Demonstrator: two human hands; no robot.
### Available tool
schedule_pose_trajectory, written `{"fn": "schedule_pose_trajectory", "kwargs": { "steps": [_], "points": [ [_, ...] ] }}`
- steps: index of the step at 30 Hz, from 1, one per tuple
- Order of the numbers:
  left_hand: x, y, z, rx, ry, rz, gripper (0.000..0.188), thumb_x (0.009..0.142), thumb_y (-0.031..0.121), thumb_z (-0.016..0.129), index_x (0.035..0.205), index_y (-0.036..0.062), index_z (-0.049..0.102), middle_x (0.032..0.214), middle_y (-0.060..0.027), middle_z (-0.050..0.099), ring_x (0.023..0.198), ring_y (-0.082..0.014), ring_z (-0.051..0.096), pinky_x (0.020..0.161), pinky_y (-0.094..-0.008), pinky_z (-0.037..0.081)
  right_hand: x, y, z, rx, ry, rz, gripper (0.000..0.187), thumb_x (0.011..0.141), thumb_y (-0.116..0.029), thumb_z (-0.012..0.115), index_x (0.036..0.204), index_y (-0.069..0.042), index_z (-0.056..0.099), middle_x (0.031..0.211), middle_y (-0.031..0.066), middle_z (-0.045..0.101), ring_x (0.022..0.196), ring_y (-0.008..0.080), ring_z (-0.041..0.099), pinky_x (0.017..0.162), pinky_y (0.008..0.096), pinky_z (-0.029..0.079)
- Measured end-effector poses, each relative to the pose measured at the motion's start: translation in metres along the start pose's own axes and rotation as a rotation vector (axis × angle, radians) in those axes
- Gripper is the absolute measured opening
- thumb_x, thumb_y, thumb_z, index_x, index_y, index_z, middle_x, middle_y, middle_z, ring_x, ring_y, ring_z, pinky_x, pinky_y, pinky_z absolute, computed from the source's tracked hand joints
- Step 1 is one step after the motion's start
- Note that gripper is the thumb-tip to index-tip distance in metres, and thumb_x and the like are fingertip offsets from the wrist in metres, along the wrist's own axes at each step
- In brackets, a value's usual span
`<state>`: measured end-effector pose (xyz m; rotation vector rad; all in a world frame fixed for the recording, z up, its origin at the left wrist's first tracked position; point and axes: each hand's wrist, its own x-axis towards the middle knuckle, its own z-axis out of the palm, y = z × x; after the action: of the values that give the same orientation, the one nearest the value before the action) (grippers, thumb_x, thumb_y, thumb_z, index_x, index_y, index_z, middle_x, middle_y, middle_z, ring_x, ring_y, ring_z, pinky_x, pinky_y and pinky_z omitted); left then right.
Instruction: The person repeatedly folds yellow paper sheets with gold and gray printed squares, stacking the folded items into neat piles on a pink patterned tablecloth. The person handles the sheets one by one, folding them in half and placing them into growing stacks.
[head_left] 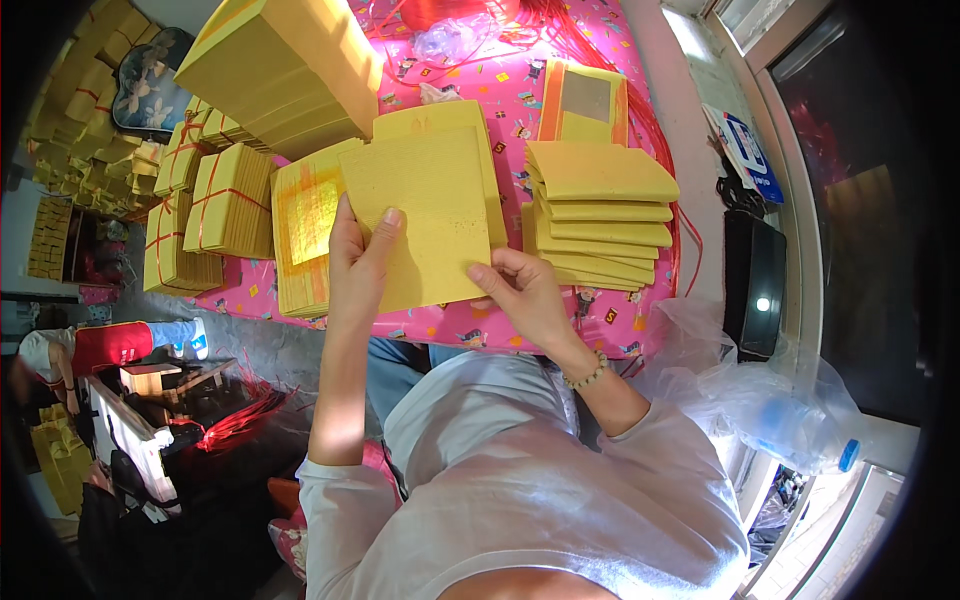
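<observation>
Between both hands I hold a yellow paper sheet [430,200], tilted above the table; whether it is one layer or several I cannot tell. My left hand [362,248] pinches its left edge, thumb on top. My right hand [515,285] grips the lower right corner between thumb and fingers. Behind it lies more yellow paper [435,118]. Left of it sits a stack of yellow paper with a gold foil square [322,215] on top, partly covered by the sheet. To the right rests a pile of folded yellow paper [600,215].
Bundles tied with red string [235,195] and a tall yellow paper stack [290,70] fill the table's left side. A yellow piece with a silver square [585,97] lies far right, beside red strings [640,110]. A plastic bag [790,400] hangs at right; another person [110,345] bends at far left.
</observation>
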<state>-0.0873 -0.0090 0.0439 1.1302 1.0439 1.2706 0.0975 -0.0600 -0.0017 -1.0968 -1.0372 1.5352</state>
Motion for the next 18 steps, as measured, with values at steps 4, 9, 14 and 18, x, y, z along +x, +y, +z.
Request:
{"fn": "schedule_pose_trajectory", "kwargs": {
  "steps": [4, 9, 14, 18],
  "points": [
    [0.001, 0.006, -0.001, 0.008, -0.067, -0.104, 0.044, 0.094, 0.014, 0.06, 0.134, 0.0027, 0.043, 0.124, -0.0095, 0.059, 0.113, -0.0144, 0.055, 0.096, -0.0275, 0.043, -0.003, 0.007, -0.001, 0.033, 0.075, -0.04, 0.018, 0.094, -0.017, 0.065, 0.088, 0.0, 0.066, 0.073, -0.0021, 0.062, 0.065, 0.002, 0.056, 0.058, 0.0201, 0.053],
    [0.005, 0.012, 0.004, -0.035, -0.294, -0.215, 0.049, 0.09, 0.011, 0.067, 0.131, 0.0018, 0.041, 0.114, -0.0113, 0.062, 0.104, -0.015, 0.06, 0.084, -0.0306, 0.052, -0.007, -0.006, -0.005, 0.055, 0.265, -0.165, 0.015, 0.093, -0.014, 0.065, 0.089, 0.001, 0.064, 0.077, 0.0003, 0.064, 0.067, 0.0031, 0.058, 0.061, 0.0205, 0.054],
    [0.041, 0.008, 0.034, -0.015, -0.236, -0.233, 0.044, 0.09, 0.013, 0.066, 0.127, 0.0014, 0.046, 0.103, -0.0082, 0.064, 0.094, -0.0142, 0.062, 0.076, -0.0321, 0.055, -0.007, -0.033, -0.02, 0.084, 0.265, -0.213, 0.013, 0.094, -0.011, 0.064, 0.097, 0.001, 0.062, 0.087, 0.0031, 0.066, 0.076, 0.0056, 0.062, 0.065, 0.0214, 0.054],
    [0.089, 0.003, 0.071, -0.015, -0.312, -0.217, 0.037, 0.091, 0.014, 0.065, 0.123, 0.0006, 0.052, 0.095, -0.0065, 0.064, 0.084, -0.0136, 0.063, 0.07, -0.0294, 0.055, -0.014, -0.052, -0.038, -0.042, 0.222, -0.208, 0.016, 0.094, -0.009, 0.062, 0.106, 0.001, 0.061, 0.089, 0.004, 0.067, 0.079, 0.0078, 0.063, 0.07, 0.0226, 0.053]
  ]
}}
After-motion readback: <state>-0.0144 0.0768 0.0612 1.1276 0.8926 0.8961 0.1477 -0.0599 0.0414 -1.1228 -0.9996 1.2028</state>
